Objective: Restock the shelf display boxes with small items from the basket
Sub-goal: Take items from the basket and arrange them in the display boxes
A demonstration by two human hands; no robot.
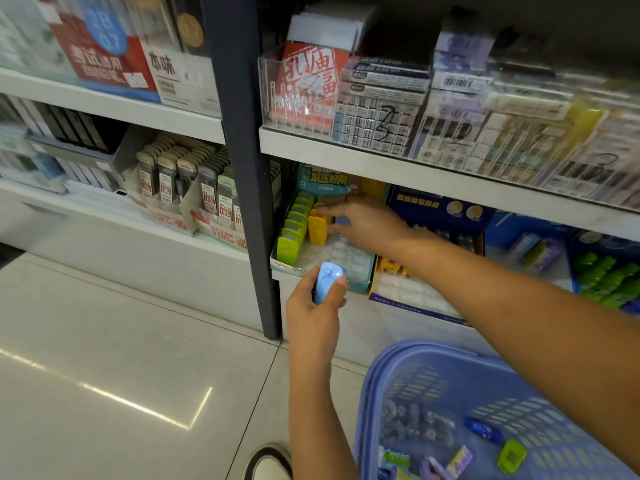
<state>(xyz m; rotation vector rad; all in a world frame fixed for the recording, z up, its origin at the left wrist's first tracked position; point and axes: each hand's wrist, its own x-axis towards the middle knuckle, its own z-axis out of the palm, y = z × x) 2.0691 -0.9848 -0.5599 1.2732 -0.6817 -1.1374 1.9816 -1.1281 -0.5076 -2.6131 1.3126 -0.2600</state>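
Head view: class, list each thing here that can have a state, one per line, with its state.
left hand: grips the blue item.
blue item: held, not yet in the teal display box.
right hand: reaches into the teal display box, at the orange items.
teal display box: partly filled, front slots empty.
basket: holds a few loose items.

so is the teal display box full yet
Not full. The display box holds a row of green items and a few yellow items, but the clear tray slots at its front right are bare.
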